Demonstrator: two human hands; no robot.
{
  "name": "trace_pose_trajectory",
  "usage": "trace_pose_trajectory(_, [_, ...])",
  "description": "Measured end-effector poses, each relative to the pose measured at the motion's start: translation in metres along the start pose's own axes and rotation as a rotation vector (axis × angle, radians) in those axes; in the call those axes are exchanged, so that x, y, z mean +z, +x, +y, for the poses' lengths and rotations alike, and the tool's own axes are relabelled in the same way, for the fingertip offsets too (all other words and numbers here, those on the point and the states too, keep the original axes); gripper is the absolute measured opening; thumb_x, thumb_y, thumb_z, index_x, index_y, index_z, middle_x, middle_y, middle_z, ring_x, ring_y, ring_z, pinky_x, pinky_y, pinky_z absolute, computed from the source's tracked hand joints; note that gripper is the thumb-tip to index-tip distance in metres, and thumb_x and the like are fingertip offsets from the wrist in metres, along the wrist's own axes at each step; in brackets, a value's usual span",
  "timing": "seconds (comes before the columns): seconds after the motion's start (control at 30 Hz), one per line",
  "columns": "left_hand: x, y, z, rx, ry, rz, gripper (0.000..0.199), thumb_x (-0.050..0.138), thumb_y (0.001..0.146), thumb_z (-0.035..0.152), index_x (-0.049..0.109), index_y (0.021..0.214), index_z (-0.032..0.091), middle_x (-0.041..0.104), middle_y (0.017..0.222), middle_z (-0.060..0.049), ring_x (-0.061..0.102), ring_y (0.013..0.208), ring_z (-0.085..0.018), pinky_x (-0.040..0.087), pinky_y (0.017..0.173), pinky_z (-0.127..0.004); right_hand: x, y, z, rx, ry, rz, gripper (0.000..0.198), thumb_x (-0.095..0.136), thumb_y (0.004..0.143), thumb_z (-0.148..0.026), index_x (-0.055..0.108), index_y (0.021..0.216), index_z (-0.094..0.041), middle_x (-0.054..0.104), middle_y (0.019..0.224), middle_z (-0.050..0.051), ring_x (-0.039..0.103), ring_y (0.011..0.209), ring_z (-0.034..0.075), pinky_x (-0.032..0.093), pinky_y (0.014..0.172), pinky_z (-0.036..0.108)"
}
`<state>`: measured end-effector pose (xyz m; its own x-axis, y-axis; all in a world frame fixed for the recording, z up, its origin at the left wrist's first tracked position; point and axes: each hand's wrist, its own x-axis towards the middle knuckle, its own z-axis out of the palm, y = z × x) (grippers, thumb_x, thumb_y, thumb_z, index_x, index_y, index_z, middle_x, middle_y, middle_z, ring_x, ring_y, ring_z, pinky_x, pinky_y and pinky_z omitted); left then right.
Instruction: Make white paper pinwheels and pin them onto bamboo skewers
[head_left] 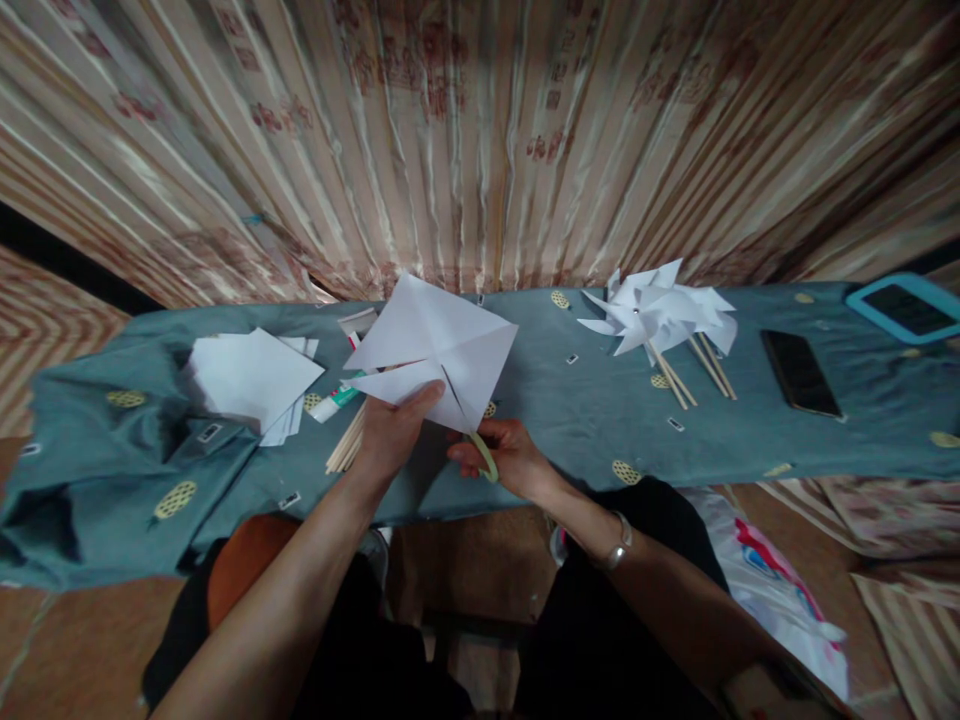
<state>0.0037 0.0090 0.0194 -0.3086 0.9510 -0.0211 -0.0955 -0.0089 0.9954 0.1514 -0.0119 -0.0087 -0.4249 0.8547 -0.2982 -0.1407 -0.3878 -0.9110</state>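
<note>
Paper (472,345) is spreading above the middle of the worktop (559,400), a slit running in from its left corner. The left hand (394,432) is pinching it, thumb on top; the right hand (517,458) is closing its fingers around scissors (487,460) (yellow-green handle) at the near corner. Pinwheels (660,305) are lying by the worktop's far edge, rightward; sheets (247,375) are resting toward its left edge.
</note>
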Motion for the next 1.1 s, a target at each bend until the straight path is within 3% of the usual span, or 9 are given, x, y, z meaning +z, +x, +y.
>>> trace_pose_trajectory(0.23, [-0.002,-0.001,-0.002,-0.024,0.024,0.0,0.031,0.079,0.059,0.033,0.067,0.085,0.02,0.074,0.092,-0.004,0.067,0.086,-0.024,0.054,0.083,-0.036,0.001,-0.001,-0.001,0.017,-0.005,-0.009,0.048,0.088,0.049,-0.054,0.068,0.071,-0.017,0.061,0.052,-0.005,0.053,0.045,0.009,0.046,0.049,0.024])
trace_pose_trajectory(0.47, [-0.008,0.007,0.002,0.042,-0.002,0.054,0.026,0.081,0.059,0.034,0.069,0.078,0.02,0.075,0.085,-0.005,0.069,0.089,-0.025,0.054,0.087,-0.036,-0.002,-0.008,-0.003,0.077,-0.1,-0.079,0.051,0.084,0.054,-0.058,0.069,0.08,-0.017,0.062,0.055,-0.005,0.054,0.048,0.008,0.043,0.05,0.022])
trace_pose_trajectory(0.57, [-0.014,0.013,0.003,0.042,-0.037,0.12,0.034,0.082,0.058,0.032,0.07,0.086,0.018,0.075,0.09,-0.006,0.07,0.091,-0.026,0.055,0.088,-0.037,-0.007,-0.014,-0.004,0.097,-0.161,-0.107,0.049,0.083,0.058,-0.056,0.068,0.083,-0.017,0.063,0.057,-0.004,0.056,0.051,0.009,0.044,0.052,0.022])
trace_pose_trajectory(0.7, [-0.021,0.018,0.002,0.027,-0.095,0.132,0.048,0.083,0.055,0.03,0.069,0.1,0.017,0.075,0.1,-0.009,0.07,0.096,-0.027,0.056,0.087,-0.039,-0.017,-0.022,-0.007,0.14,-0.215,-0.147,0.052,0.083,0.059,-0.057,0.067,0.086,-0.017,0.064,0.059,-0.003,0.058,0.054,0.009,0.044,0.053,0.022])
trace_pose_trajectory(0.97, [-0.029,0.014,0.003,0.012,-0.079,0.14,0.051,0.084,0.052,0.028,0.068,0.099,0.017,0.074,0.085,-0.005,0.071,0.086,-0.026,0.057,0.086,-0.04,-0.058,-0.034,-0.027,0.178,-0.348,-0.256,0.049,0.081,0.063,-0.059,0.067,0.083,-0.017,0.064,0.061,-0.003,0.057,0.054,0.009,0.044,0.053,0.021])
trace_pose_trajectory(1.03, [-0.029,0.011,0.004,0.0,-0.024,0.115,0.048,0.085,0.051,0.029,0.068,0.095,0.017,0.074,0.081,-0.005,0.071,0.083,-0.027,0.058,0.083,-0.04,-0.071,-0.035,-0.033,0.163,-0.348,-0.225,0.051,0.08,0.064,-0.06,0.068,0.086,-0.016,0.066,0.063,-0.002,0.058,0.055,0.01,0.044,0.053,0.022])
trace_pose_trajectory(1.1, [-0.029,0.008,0.006,-0.016,0.033,0.085,0.043,0.084,0.051,0.029,0.069,0.09,0.018,0.074,0.079,-0.005,0.071,0.082,-0.028,0.059,0.08,-0.041,-0.082,-0.034,-0.037,0.072,-0.31,-0.064,0.053,0.08,0.063,-0.061,0.069,0.089,-0.016,0.068,0.065,0.0,0.058,0.055,0.01,0.044,0.053,0.022])
